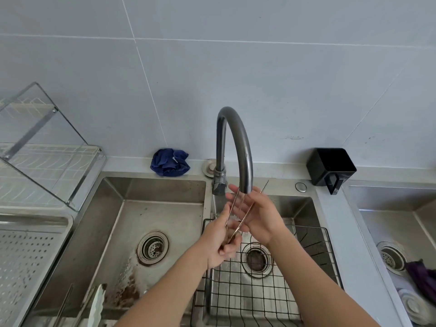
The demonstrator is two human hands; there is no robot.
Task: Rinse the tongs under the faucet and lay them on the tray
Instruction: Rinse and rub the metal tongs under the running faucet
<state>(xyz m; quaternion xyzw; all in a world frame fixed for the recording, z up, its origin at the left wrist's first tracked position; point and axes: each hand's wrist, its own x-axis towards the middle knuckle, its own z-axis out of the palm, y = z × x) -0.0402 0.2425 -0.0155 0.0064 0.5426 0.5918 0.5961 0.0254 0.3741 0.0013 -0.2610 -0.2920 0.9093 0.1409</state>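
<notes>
Thin copper-coloured tongs are held under the spout of the grey curved faucet, their two arms spreading upward. My left hand grips them at the joined lower end. My right hand lies flat-fingered against the arms from the right, just below the spout, rubbing them. Water runs thinly over the tongs. A perforated metal tray sits at the far left, beside the left basin.
Below the hands a black wire rack rests in the middle basin. The left basin is stained. A blue cloth lies behind it. A dish rack stands back left, a black holder back right.
</notes>
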